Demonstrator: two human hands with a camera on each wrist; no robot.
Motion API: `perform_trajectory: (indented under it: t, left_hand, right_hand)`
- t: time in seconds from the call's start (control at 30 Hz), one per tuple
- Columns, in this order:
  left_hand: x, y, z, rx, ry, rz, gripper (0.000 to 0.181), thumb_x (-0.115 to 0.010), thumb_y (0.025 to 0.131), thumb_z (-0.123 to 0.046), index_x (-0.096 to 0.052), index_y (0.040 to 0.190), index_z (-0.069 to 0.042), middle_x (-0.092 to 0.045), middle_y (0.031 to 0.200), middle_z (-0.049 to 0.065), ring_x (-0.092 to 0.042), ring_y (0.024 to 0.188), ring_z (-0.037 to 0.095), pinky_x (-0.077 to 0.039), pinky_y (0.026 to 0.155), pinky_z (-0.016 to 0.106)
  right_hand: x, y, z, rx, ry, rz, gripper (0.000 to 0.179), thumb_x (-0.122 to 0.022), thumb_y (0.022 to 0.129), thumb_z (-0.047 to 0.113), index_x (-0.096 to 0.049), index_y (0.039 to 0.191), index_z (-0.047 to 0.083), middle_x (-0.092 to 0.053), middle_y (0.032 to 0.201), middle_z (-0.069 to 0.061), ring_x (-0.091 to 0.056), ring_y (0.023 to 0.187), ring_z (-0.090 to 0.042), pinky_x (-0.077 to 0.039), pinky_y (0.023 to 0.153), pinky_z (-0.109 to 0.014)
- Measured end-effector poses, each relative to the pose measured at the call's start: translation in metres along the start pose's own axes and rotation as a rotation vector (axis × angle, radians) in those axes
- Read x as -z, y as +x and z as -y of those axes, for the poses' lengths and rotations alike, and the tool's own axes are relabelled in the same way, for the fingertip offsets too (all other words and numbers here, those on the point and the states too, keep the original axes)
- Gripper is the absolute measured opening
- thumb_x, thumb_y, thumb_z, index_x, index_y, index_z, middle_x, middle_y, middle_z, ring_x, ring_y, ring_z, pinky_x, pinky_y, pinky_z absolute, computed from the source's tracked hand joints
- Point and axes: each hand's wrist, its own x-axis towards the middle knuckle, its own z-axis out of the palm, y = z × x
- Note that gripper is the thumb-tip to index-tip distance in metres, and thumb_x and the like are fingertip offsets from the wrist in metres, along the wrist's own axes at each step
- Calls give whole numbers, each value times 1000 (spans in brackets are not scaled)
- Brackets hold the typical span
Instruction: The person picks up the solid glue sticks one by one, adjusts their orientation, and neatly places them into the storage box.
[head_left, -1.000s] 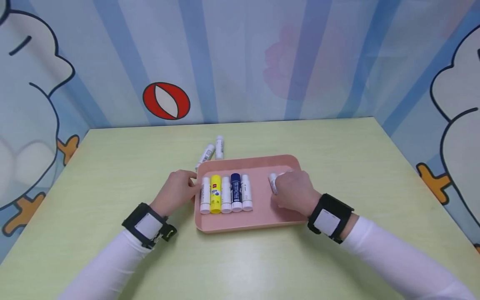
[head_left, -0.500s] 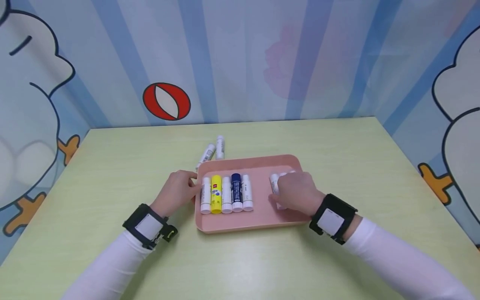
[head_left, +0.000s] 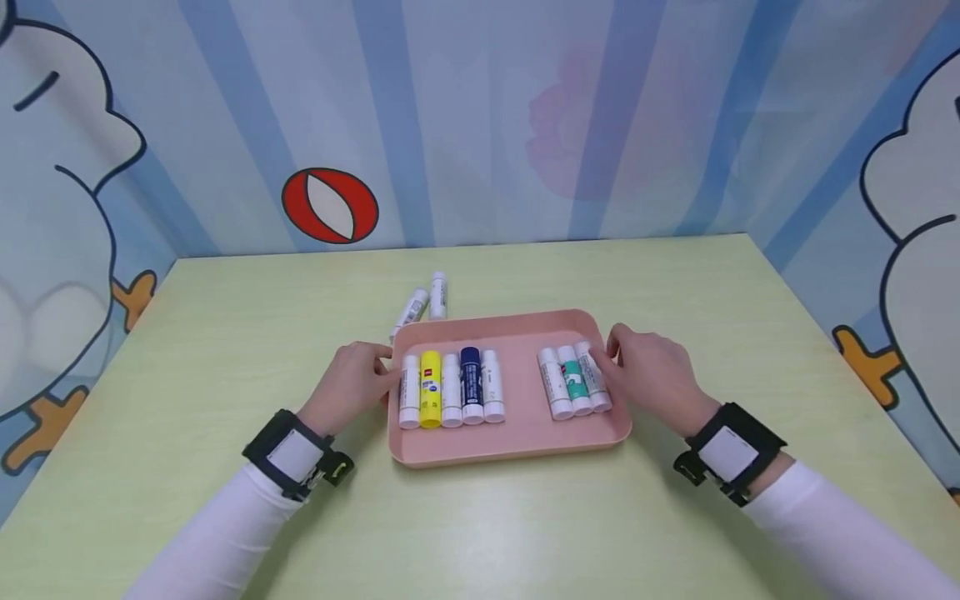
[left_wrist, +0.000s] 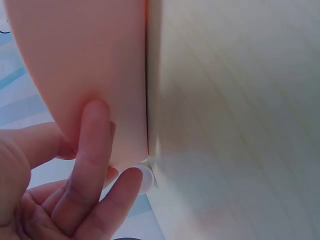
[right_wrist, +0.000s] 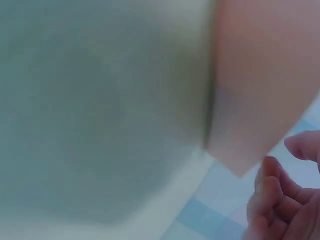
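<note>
My left hand [head_left: 354, 377] pinches the left wall of a pink tray [head_left: 517, 446], thumb at the rim and fingers against the outside, as the left wrist view also shows. At the tray's right rim is my right hand [head_left: 652, 367], its fingers loosely bent and the thumb apart from them; whether it touches the rim is unclear. On the tray's left side several glue sticks lie in a row, among them a yellow glue stick [head_left: 431, 390] and a navy glue stick [head_left: 472, 387]. At right lie a green-labelled glue stick [head_left: 573, 382] and two white ones.
Behind the tray's back left corner lie two more white glue sticks, a tilted glue stick [head_left: 411, 312] and a straighter glue stick [head_left: 438, 296]. The pale table [head_left: 300, 308] meets a blue striped backdrop [head_left: 487, 125] with cartoon prints.
My right hand has left the glue sticks at the tray's right side and moved right to the rim. Three glue sticks there are now uncovered. My left hand stays at the tray.
</note>
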Motion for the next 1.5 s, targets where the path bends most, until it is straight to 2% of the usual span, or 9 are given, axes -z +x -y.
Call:
perform_trajectory:
  t: [0.23, 0.37, 0.57, 0.67, 0.83, 1.0, 1.17, 1.33, 1.5]
  left_hand:
    - [0, 1, 0, -2, 7, -7, 38, -60, 85, -19, -55, 119, -2, -55, 65, 5, -49, 54, 20, -37, 49, 28]
    - [0, 0, 0, 8, 5, -4, 39, -60, 85, -19, -55, 120, -2, -56, 66, 5, -49, 54, 21, -37, 49, 27]
    - [1, -1, 2, 26, -14, 10, 43, -61, 85, -22, -53, 123, -4, -58, 68, 4, -51, 57, 21, -36, 50, 28]
    - [4, -1, 3, 7, 24, 18, 42, -62, 84, -24, -55, 120, -3, -58, 69, 3, -51, 57, 20, -37, 50, 28]
    - [12, 4, 5, -15, 155, 14, 46, -60, 85, -37, -57, 118, -6, -58, 75, 3, -52, 61, 18, -40, 52, 29]
    - [26, 23, 8, -1, 240, -75, 50, -55, 85, -46, -57, 116, -7, -60, 83, 5, -52, 68, 20, -42, 56, 29]
    - [43, 49, 8, -16, 258, -146, 51, -54, 86, -48, -56, 116, -6, -61, 93, 10, -53, 77, 22, -45, 63, 32]
    - [52, 74, 3, -74, 274, -112, 66, -53, 85, -49, -40, 133, -5, -54, 116, 17, -53, 93, 27, -46, 75, 38]
    - [55, 92, -5, -74, 310, -66, 83, -55, 82, -52, -19, 142, -7, -46, 128, 20, -49, 107, 30, -42, 84, 45]
  right_hand:
    - [-8, -5, -11, -12, 29, 33, 27, -50, 91, 30, -54, 98, 4, -44, 56, 0, -42, 47, -14, -33, 44, -28]
    - [-12, -5, -11, 2, 128, 80, 30, -47, 93, 24, -57, 105, -1, -46, 57, -1, -45, 48, -13, -37, 45, -28]
    - [-14, -2, -10, -24, 269, 167, 26, -45, 95, 21, -52, 105, -2, -51, 60, -3, -50, 46, -15, -42, 44, -30]
    - [-15, 0, -10, -33, 283, 175, 24, -45, 95, 21, -51, 102, -2, -52, 62, -4, -50, 46, -16, -42, 44, -31]
    - [-16, 0, -10, -37, 286, 177, 22, -46, 94, 20, -49, 100, 0, -52, 62, -4, -50, 46, -16, -42, 43, -31]
    - [-16, 0, -11, -36, 281, 163, 21, -45, 95, 20, -49, 99, 0, -52, 62, -4, -50, 45, -15, -41, 42, -31]
    - [-18, 2, -12, -17, 231, 138, 20, -43, 95, 18, -47, 98, -1, -50, 64, -5, -48, 49, -15, -40, 44, -29]
    - [-19, 1, -12, 8, 185, 136, 18, -41, 95, 16, -46, 97, -2, -48, 67, -7, -47, 53, -15, -40, 45, -28]
    - [-18, 2, -10, 0, 209, 162, 18, -39, 96, 16, -45, 98, -1, -49, 70, -8, -48, 54, -16, -41, 45, -28]
